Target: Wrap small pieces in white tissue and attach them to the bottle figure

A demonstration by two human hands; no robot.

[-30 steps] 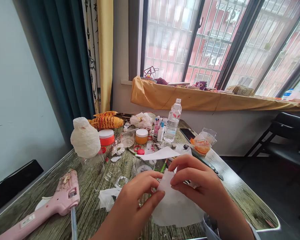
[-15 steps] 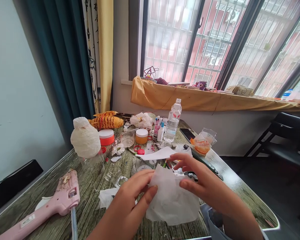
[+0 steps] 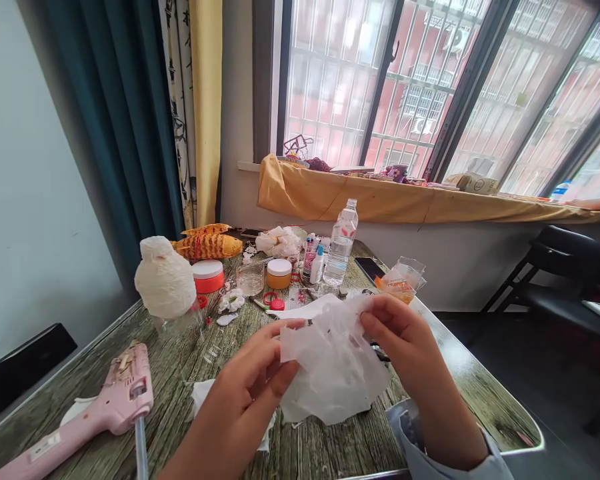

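A thin, translucent white sheet of tissue paper [image 3: 335,373] hangs between my hands above the table, its lower edge ragged. My left hand [image 3: 253,373] pinches its left edge between thumb and fingers. My right hand [image 3: 397,327] grips the upper right corner in a pinch. Behind the tissue lies a flat white piece of paper [image 3: 305,308], partly hidden by it. Another crumpled white scrap [image 3: 200,397] rests on the table beside my left forearm.
A pink glue gun [image 3: 115,400] lies at the left. Behind it, a white papered bulbous form [image 3: 165,280] stands on a clear container. Farther back are lidded jars [image 3: 279,273], a water bottle [image 3: 341,247], an orange fish figure [image 3: 210,245] and a phone [image 3: 369,269].
My right hand has closed on the tissue's upper right corner and raised it, spreading the sheet. The left hand keeps its pinch and has shifted slightly left in view.
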